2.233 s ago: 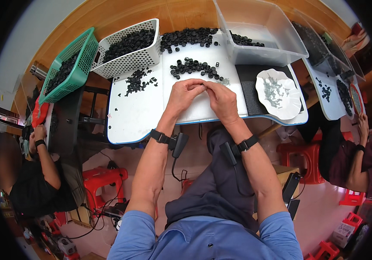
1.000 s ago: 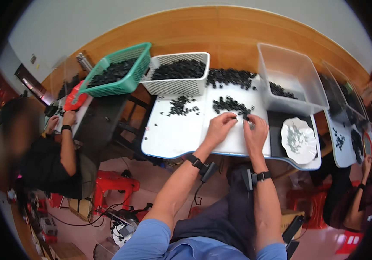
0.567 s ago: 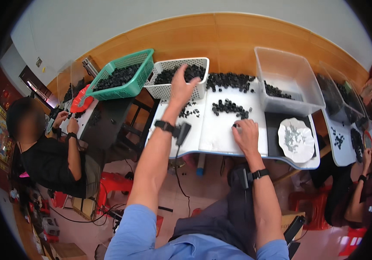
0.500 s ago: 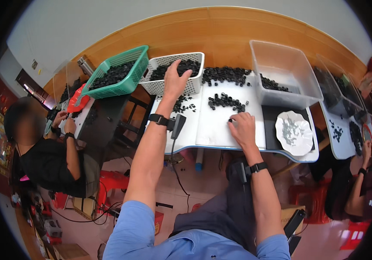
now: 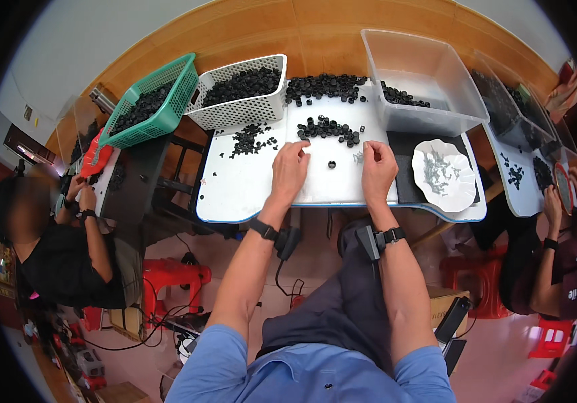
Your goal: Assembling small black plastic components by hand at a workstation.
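My left hand (image 5: 290,169) is over the white tabletop (image 5: 261,198), left of a loose pile of short black cylindrical pieces (image 5: 329,129). Its fingers are curled together; whether a small piece is pinched there cannot be made out. One black cylinder (image 5: 331,164) stands alone between my hands. To the right, my right hand (image 5: 379,169) has its fingertips drawn together beside a few thin grey pins (image 5: 358,158); anything in its pinch is too small to tell. Smaller black parts (image 5: 251,139) lie scattered to the left.
At the back are a green basket (image 5: 180,101) and a white basket (image 5: 235,113), both holding black parts, and a clear bin (image 5: 429,117). A scalloped white plate (image 5: 466,181) of grey pins rests on a black mat (image 5: 403,158). People work at both sides.
My left hand has come back from the white basket to the near table. My right hand has shifted towards the pins, and a lone black cylinder now shows between them. The view has shifted.
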A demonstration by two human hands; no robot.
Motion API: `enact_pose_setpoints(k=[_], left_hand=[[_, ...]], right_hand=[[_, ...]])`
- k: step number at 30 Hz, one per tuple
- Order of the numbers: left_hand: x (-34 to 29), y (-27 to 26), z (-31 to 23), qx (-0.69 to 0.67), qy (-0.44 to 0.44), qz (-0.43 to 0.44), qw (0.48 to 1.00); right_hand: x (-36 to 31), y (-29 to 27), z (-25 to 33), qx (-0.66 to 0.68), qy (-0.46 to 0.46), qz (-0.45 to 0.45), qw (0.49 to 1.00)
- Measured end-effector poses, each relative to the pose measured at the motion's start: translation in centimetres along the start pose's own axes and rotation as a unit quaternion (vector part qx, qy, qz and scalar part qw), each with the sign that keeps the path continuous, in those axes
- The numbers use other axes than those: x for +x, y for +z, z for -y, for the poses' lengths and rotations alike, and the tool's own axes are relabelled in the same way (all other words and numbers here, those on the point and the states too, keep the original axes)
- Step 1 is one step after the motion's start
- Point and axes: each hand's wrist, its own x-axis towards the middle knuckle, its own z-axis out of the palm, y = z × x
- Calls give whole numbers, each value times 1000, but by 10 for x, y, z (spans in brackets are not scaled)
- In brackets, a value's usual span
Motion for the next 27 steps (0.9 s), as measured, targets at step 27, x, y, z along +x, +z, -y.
enact_pose_setpoints(k=[27], left_hand=[[20,29,-4,26,46,38,998]], right_hand=[[10,-16,-24,143,67,5,987]])
